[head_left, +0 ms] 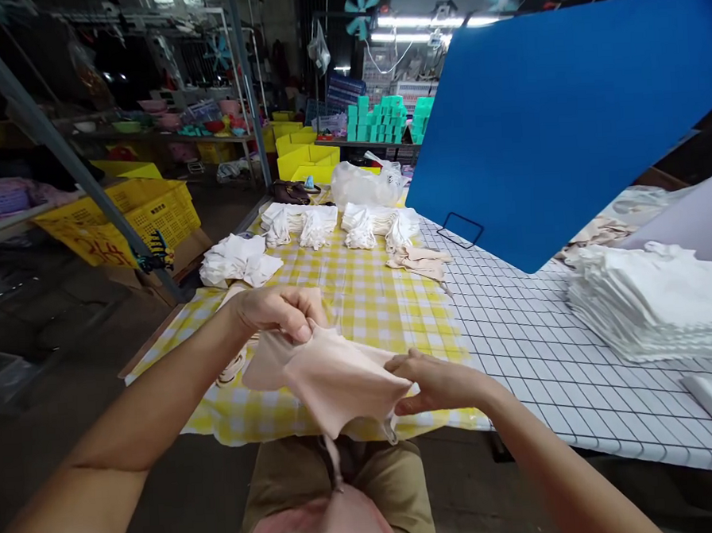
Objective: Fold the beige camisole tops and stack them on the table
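My left hand and right hand, set apart, grip a soft pale-pink fabric garment above the yellow-and-white checked counter; it isn't laid flat yet. Neat white cloth bundles look finished; a rumpled white cloth pile seems unsorted.

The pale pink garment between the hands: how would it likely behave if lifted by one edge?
The pale pink garment would probably flop, since its lower edge already droops. It may stretch or shift its shape, as the cloth spans tautly from the left hand to the right hand. It looks thin, so likely light.
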A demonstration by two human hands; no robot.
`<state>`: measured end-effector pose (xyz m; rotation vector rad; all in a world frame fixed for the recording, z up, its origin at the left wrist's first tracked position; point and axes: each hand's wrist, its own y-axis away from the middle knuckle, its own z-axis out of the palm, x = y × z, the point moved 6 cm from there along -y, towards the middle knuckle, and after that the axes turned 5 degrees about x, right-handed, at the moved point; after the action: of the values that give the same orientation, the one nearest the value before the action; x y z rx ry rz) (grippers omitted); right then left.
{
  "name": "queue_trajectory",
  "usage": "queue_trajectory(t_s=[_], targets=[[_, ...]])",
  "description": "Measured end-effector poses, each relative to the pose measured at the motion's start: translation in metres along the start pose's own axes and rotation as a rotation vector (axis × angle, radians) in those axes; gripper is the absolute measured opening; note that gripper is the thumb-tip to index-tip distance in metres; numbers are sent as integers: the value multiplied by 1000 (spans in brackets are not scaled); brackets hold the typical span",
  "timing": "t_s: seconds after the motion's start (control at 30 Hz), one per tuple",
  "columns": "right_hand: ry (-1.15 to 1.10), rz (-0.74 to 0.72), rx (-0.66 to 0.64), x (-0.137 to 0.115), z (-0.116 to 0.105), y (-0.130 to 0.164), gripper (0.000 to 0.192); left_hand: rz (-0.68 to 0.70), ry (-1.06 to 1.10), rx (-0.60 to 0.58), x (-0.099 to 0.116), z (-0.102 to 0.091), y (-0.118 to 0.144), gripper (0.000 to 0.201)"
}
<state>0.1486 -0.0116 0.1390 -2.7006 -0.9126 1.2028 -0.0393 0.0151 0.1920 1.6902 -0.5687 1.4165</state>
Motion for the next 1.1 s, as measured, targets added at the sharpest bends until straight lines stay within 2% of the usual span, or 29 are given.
queue_trajectory(t_s=[0.1, 0.17, 0.3, 0.47, 0.57, 0.63, 0.7, 0.8, 0.9, 0.97, 1.0, 1.1], targets=[[-61, -49, -209, -11, -1, 7, 20, -16, -92, 64, -4, -14, 12, 19], [-102, 2, -224, -11, -9, 10, 24, 11, -143, 77, -6, -20, 19, 18], [-273, 142, -69, -1, -25, 17, 33, 120, -176, 57, -5, -20, 27, 23], [-572, 129, 59, 9, -30, 16, 34, 201, -248, -122, -2, -2, 29, 31], [-503, 183, 235, 15, -38, 8, 25, 223, -301, -61, 1, 5, 19, 33], [-400, 189, 281, 7, -38, -1, 18, 256, -346, -1, 5, 13, 4, 32], [-411, 141, 188, -11, -29, -13, 29, 302, -412, 38, 10, 24, -13, 30], [-533, 98, -101, -39, -9, -30, 46, 359, -500, 119, 18, 36, -35, 23], [-472, 144, -274, -44, -3, -39, 36, 369, -491, 232, 19, 35, -44, 21], [-372, 209, -287, -36, -10, -40, 31, 370, -401, 234, 11, 32, -45, 24], [-340, 243, -271, -32, -16, -39, 33, 365, -333, 200, 3, 31, -46, 26], [-383, 330, -170, -25, -42, -36, 36, 315, -233, 1, -33, 34, -52, 31]])
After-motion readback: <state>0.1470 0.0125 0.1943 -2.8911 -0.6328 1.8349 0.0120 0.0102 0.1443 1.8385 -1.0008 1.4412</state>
